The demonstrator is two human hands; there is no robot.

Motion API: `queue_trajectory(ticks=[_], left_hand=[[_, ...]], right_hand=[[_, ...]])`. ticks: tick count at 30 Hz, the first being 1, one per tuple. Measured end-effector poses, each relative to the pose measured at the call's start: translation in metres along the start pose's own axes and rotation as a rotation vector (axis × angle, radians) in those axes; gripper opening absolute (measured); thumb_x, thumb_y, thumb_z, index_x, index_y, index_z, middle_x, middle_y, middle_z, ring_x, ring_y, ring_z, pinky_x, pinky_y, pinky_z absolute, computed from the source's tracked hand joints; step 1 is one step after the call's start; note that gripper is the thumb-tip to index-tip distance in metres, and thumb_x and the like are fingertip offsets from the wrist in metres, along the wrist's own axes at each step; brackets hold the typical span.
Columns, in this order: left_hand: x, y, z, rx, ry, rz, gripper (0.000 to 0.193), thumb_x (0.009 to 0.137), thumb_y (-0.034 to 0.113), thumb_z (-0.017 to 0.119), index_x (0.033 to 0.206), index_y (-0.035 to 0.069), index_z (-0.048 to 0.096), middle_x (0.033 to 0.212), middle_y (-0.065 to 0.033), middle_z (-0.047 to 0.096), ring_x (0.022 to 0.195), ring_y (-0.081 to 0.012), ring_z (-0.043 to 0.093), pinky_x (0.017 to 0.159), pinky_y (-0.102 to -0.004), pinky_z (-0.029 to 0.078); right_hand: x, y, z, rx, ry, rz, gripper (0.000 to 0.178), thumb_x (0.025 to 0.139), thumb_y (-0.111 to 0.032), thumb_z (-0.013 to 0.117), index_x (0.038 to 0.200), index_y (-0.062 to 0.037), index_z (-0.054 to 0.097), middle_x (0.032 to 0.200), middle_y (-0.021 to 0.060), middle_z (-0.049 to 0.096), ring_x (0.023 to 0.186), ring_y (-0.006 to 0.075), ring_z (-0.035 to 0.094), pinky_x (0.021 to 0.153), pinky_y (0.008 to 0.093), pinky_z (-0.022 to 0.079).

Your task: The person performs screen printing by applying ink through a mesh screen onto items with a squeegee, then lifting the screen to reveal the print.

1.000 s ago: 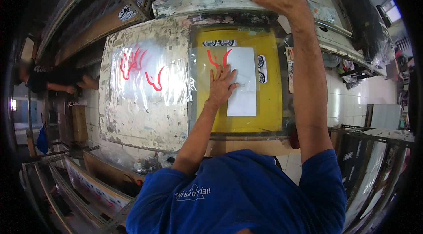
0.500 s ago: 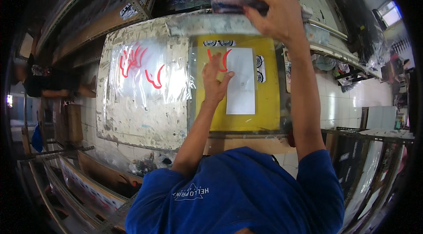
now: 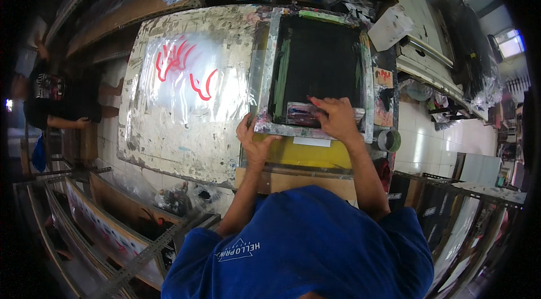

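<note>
Squeegee (image 3: 301, 113) is held in the right hand (image 3: 340, 119), fingers closed over it, at the near end of the dark mesh (image 3: 321, 51) inside the paint-stained frame (image 3: 367, 74). Frame is laid flat over the yellow board (image 3: 282, 155); its near left corner is touched by the left hand (image 3: 255, 138), thumb and fingers spread about it; whether it is gripped cannot be told.

Just changed: frame was raised at the far side half a second ago, left hand over the white paper (image 3: 311, 142); now it is lowered, and only a near strip of paper is left uncovered. Judged from this, the mesh is set in place and the squeegee is positioned on it.

Clear sheets (image 3: 180, 76) with red marks are laid on the pale desk (image 3: 141, 130), left. Tape roll (image 3: 389, 141) is seen just right of the frame. Further left, a person in black (image 3: 53, 93) is seen.
</note>
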State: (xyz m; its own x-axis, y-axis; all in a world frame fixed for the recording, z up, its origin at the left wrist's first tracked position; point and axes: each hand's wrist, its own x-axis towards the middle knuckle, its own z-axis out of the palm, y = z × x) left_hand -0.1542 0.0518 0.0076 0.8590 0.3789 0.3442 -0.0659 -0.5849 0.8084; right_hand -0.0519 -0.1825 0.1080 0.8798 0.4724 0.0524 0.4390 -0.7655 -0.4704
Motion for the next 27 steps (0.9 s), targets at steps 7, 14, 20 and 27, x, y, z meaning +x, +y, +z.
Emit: queue_trajectory(ticks=[7, 14, 20, 27], left_hand=[[-0.010, -0.009, -0.004, 0.240, -0.043, 0.014, 0.076, 0.056, 0.022, 0.087, 0.125, 0.006, 0.058, 0.144, -0.0204, 0.040, 0.127, -0.0418, 0.036, 0.104, -0.0521, 0.032], [-0.007, -0.006, -0.005, 0.146, -0.034, 0.045, 0.075, 0.058, 0.016, 0.086, 0.125, 0.007, 0.055, 0.146, -0.0215, 0.038, 0.128, -0.0420, 0.035, 0.105, -0.0522, 0.031], [-0.012, -0.009, -0.005, 0.099, -0.057, -0.045, 0.071, 0.059, 0.018, 0.085, 0.124, 0.003, 0.060, 0.141, -0.0191, 0.044, 0.128, -0.0392, 0.038, 0.106, -0.0506, 0.031], [-0.017, -0.009, -0.006, 0.032, -0.052, -0.105, 0.073, 0.058, 0.021, 0.087, 0.123, 0.002, 0.062, 0.126, -0.0164, 0.053, 0.119, -0.0367, 0.044, 0.100, -0.0463, 0.035]], right_hand=[[0.025, 0.022, 0.039, -0.239, 0.059, -0.013, 0.072, 0.060, -0.011, 0.075, 0.129, -0.0215, 0.057, 0.111, 0.0060, 0.054, 0.109, 0.0271, 0.047, 0.093, 0.0496, 0.032], [0.147, 0.098, 0.024, -0.288, 0.342, -0.083, 0.069, 0.060, -0.011, 0.072, 0.127, -0.0208, 0.059, 0.106, 0.0049, 0.056, 0.105, 0.0276, 0.049, 0.092, 0.0475, 0.032], [0.236, 0.149, 0.001, -0.259, 0.319, -0.135, 0.055, 0.072, -0.012, 0.068, 0.125, -0.0222, 0.063, 0.117, 0.0072, 0.062, 0.108, 0.0298, 0.053, 0.088, 0.0465, 0.033], [0.265, 0.158, -0.012, -0.047, 0.229, -0.064, 0.056, 0.072, -0.002, 0.067, 0.125, -0.0169, 0.065, 0.127, 0.0131, 0.063, 0.112, 0.0360, 0.059, 0.093, 0.0390, 0.045]])
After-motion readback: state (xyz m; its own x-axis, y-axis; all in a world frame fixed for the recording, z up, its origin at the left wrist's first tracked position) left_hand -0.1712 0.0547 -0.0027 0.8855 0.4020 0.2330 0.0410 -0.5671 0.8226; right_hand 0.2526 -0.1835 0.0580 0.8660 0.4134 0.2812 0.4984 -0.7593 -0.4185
